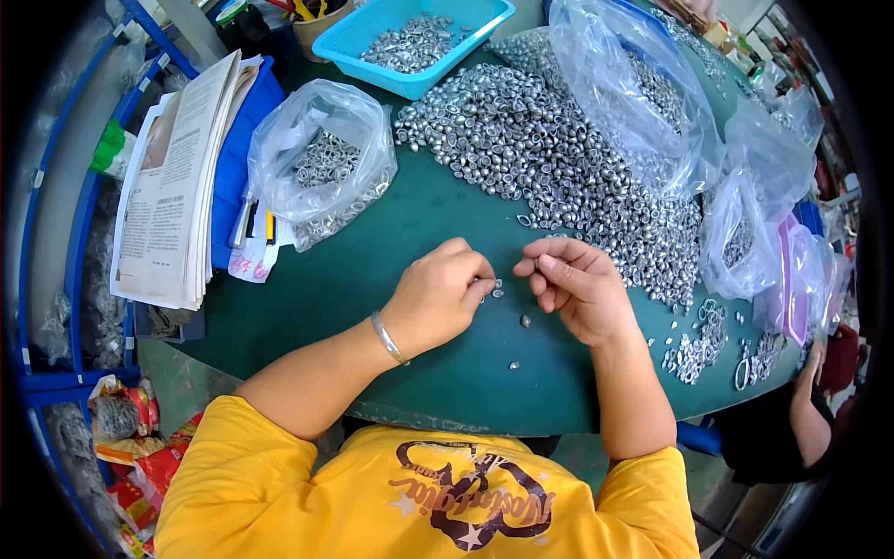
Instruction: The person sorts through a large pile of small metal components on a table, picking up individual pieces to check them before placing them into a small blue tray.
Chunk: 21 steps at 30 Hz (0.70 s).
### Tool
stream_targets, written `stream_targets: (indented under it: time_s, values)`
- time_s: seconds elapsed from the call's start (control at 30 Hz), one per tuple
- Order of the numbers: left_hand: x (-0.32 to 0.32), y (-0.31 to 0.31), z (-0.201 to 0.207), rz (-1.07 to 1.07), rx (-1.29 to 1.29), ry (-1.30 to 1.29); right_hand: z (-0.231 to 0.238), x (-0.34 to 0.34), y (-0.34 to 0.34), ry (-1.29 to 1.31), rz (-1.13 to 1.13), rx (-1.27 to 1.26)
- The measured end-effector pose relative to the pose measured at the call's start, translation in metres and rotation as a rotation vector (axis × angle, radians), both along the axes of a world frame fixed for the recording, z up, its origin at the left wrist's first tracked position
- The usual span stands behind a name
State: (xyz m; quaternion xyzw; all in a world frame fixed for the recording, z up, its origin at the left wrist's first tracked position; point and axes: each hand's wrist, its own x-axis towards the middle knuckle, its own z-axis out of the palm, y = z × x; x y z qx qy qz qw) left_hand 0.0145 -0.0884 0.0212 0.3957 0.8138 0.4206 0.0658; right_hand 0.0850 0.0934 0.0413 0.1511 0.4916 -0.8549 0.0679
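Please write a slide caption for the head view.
Right hand pinching a small grey piece, left hand close by, before a heap of silvery parts on a green table.

Small grey piece (537, 265) between right fingers (557, 267)

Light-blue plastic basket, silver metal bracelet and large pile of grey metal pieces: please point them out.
Light-blue plastic basket (372, 74): head view, front wall.
Silver metal bracelet (384, 339): head view, outer band.
Large pile of grey metal pieces (549, 154): head view, its middle.
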Motion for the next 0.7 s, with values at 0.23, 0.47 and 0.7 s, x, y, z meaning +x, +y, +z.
stream_targets:
  time_s: [0.23,0.47,0.7]
  values:
    - [-0.008,-0.009,0.007,-0.074,0.626,-1.598,-0.009,-0.001,0.011,-0.011,0.03,-0.444]
    - [-0.01,-0.011,0.005,-0.081,0.718,-1.671,-0.016,0.003,0.009,0.077,0.049,-0.415]
    - [-0.007,-0.01,0.009,-0.093,0.676,-1.673,-0.014,0.003,0.012,0.109,0.023,-0.466]
